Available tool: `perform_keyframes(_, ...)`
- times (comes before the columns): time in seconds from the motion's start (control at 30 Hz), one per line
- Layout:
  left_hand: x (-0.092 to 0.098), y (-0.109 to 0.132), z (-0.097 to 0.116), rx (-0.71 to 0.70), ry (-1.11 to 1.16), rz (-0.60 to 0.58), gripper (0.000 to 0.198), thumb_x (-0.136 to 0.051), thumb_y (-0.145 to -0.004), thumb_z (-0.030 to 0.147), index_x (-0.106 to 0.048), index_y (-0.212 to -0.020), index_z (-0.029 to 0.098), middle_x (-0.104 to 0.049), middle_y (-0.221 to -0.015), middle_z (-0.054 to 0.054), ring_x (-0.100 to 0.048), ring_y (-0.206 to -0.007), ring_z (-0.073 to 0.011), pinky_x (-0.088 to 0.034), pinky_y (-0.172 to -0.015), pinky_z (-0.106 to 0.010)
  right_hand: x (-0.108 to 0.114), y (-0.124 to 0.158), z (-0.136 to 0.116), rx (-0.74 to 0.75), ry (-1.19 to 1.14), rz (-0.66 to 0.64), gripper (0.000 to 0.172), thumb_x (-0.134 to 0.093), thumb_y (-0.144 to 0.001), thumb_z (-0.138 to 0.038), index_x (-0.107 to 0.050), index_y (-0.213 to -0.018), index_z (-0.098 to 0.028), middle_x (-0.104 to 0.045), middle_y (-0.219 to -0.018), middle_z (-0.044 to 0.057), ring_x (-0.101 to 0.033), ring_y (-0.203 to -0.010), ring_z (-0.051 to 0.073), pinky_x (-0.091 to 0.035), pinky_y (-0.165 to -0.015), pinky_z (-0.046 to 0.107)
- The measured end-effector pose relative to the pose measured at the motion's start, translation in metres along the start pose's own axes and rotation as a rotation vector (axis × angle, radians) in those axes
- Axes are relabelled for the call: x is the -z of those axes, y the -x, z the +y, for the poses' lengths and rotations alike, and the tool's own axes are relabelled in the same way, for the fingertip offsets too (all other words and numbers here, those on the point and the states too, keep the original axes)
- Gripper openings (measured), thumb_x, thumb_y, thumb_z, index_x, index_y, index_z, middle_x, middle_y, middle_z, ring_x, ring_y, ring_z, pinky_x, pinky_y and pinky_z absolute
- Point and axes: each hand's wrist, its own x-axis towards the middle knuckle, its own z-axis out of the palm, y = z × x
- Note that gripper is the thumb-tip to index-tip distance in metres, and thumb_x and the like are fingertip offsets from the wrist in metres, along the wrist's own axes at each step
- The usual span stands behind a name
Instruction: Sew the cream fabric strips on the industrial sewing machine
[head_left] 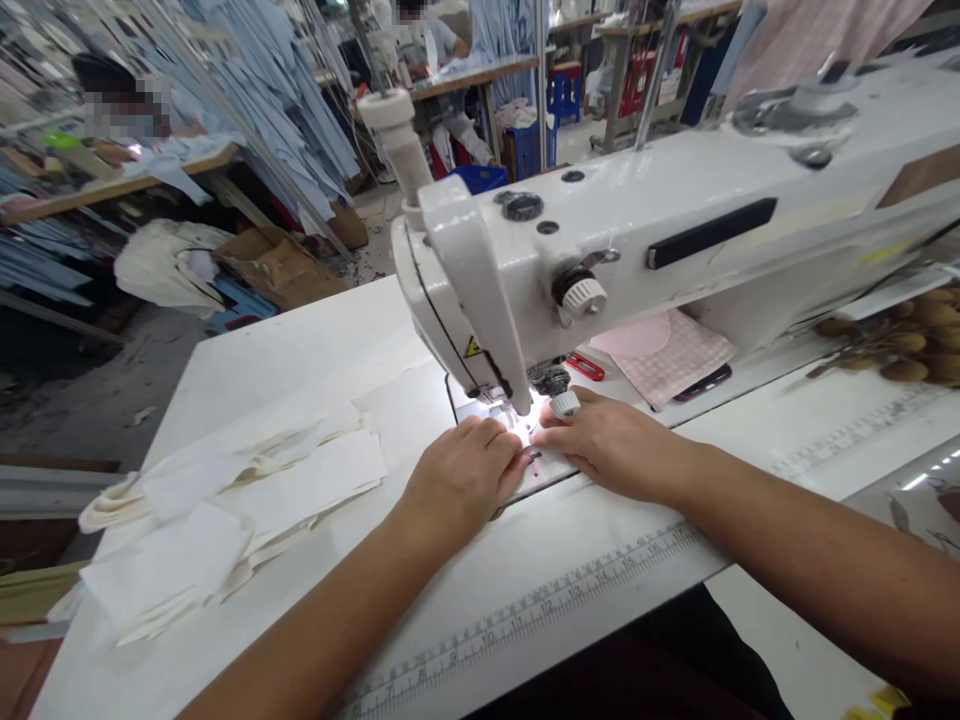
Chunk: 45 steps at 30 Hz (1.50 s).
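Note:
Both of my hands are at the needle area of a white sewing machine (480,270). My left hand (466,465) rests on the machine bed just left of the presser foot, its fingers curled and pressed together. From the other side, my right hand (607,440) reaches in below a white knob (565,403), thumb and fingertips drawn together close to the needle. Bright lamp glare and my fingers hide what lies between them, so I cannot make it out. Left of my left arm, stacks of cut white fabric pieces (307,490) lie on the white table (300,340).
A red thread snipper (585,367) and pink checked fabric (671,350) lie under the machine arm. Round brown fruit on stems (919,335) sits at right. A ruler strip (525,615) runs along the table's front edge. Beyond, co-workers sit at tables near hanging blue garments (277,90).

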Motion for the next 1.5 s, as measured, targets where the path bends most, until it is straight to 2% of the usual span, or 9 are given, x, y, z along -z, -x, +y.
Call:
perform_keyframes(0.2, -0.002, 0.000, -0.001, -0.010, -0.079, 0.002, 0.024, -0.042, -0.090, 0.016, -0.055, -0.070, 0.016, -0.057, -0.066, -0.002, -0.052, -0.061, -0.0140, -0.045, -0.057, -0.027, 0.001, 0.001, 0.000, -0.022, -0.038, 0.009, 0.029, -0.042, -0.086, -0.006, -0.068, -0.095, -0.016, -0.063, -0.098, 0.006, -0.048, -0.077, 0.015, -0.041, -0.069, 0.027)
perform_keyframes(0.43, -0.002, 0.000, -0.001, 0.035, -0.002, -0.019, 0.021, -0.043, -0.091, 0.023, -0.057, -0.076, 0.016, -0.059, -0.071, -0.002, -0.052, -0.065, -0.0134, -0.047, -0.061, -0.027, -0.001, 0.001, 0.000, -0.018, -0.028, 0.021, 0.033, -0.038, -0.088, -0.007, -0.065, -0.104, -0.019, -0.062, -0.098, 0.007, -0.050, -0.078, 0.016, -0.042, -0.071, 0.030)
perform_keyframes(0.57, -0.002, -0.001, 0.000, -0.002, -0.069, -0.059, 0.025, -0.041, -0.091, 0.018, -0.059, -0.073, 0.016, -0.058, -0.069, -0.002, -0.053, -0.064, -0.0140, -0.047, -0.060, -0.027, -0.001, 0.001, 0.000, -0.038, -0.030, 0.006, 0.030, -0.039, -0.087, -0.007, -0.066, -0.097, -0.017, -0.063, -0.100, 0.007, -0.051, -0.082, 0.017, -0.043, -0.069, 0.028)
perform_keyframes(0.73, 0.000, -0.001, 0.002, -0.023, -0.138, -0.090, 0.026, -0.041, -0.090, 0.017, -0.060, -0.073, 0.016, -0.059, -0.067, -0.003, -0.053, -0.062, -0.0147, -0.047, -0.057, -0.028, -0.002, 0.002, 0.000, -0.027, 0.016, 0.002, 0.035, -0.039, -0.089, -0.007, -0.061, -0.112, -0.020, -0.062, -0.103, 0.007, -0.052, -0.081, 0.016, -0.043, -0.072, 0.030)
perform_keyframes(0.93, -0.002, -0.001, 0.000, -0.035, -0.165, -0.107, 0.021, -0.042, -0.088, 0.013, -0.059, -0.075, 0.015, -0.059, -0.070, -0.003, -0.054, -0.064, -0.0156, -0.046, -0.056, -0.028, 0.000, -0.003, -0.004, -0.062, 0.037, -0.042, 0.028, -0.042, -0.090, -0.012, -0.067, -0.099, -0.020, -0.062, -0.103, 0.007, -0.052, -0.079, 0.016, -0.041, -0.067, 0.028)
perform_keyframes(1.13, -0.007, -0.004, -0.005, 0.126, 0.009, -0.051, 0.017, -0.044, -0.087, 0.019, -0.054, -0.074, 0.017, -0.057, -0.070, -0.002, -0.054, -0.063, -0.0145, -0.046, -0.056, -0.028, -0.001, -0.010, -0.010, -0.169, -0.051, 0.045, 0.019, -0.052, -0.088, -0.026, -0.067, -0.099, -0.021, -0.065, -0.096, 0.004, -0.053, -0.081, 0.017, -0.038, -0.062, 0.025)
perform_keyframes(1.27, -0.004, -0.003, -0.006, 0.218, 0.166, -0.061, 0.012, -0.046, -0.085, 0.019, -0.054, -0.076, 0.019, -0.056, -0.073, -0.001, -0.055, -0.067, -0.0139, -0.048, -0.060, -0.028, -0.007, -0.016, -0.012, -0.176, 0.032, 0.069, 0.020, -0.049, -0.090, -0.024, -0.067, -0.083, -0.017, -0.066, -0.086, 0.005, -0.052, -0.075, 0.015, -0.029, -0.053, 0.024)
perform_keyframes(1.37, -0.003, -0.002, -0.005, 0.158, 0.167, 0.003, 0.011, -0.047, -0.086, 0.022, -0.055, -0.079, 0.018, -0.058, -0.074, -0.002, -0.056, -0.068, -0.0146, -0.049, -0.060, -0.028, -0.009, -0.017, -0.012, -0.179, 0.046, 0.080, 0.023, -0.048, -0.090, -0.021, -0.066, -0.078, -0.016, -0.065, -0.080, 0.005, -0.052, -0.073, 0.015, -0.026, -0.051, 0.025)
perform_keyframes(1.5, -0.005, -0.003, -0.004, 0.011, -0.004, 0.111, 0.012, -0.049, -0.088, 0.022, -0.055, -0.080, 0.017, -0.061, -0.071, -0.003, -0.057, -0.067, -0.0154, -0.048, -0.061, -0.028, -0.010, -0.016, -0.011, -0.186, 0.027, 0.109, 0.023, -0.047, -0.090, -0.024, -0.067, -0.081, -0.016, -0.064, -0.078, 0.005, -0.052, -0.073, 0.015, -0.028, -0.053, 0.024)
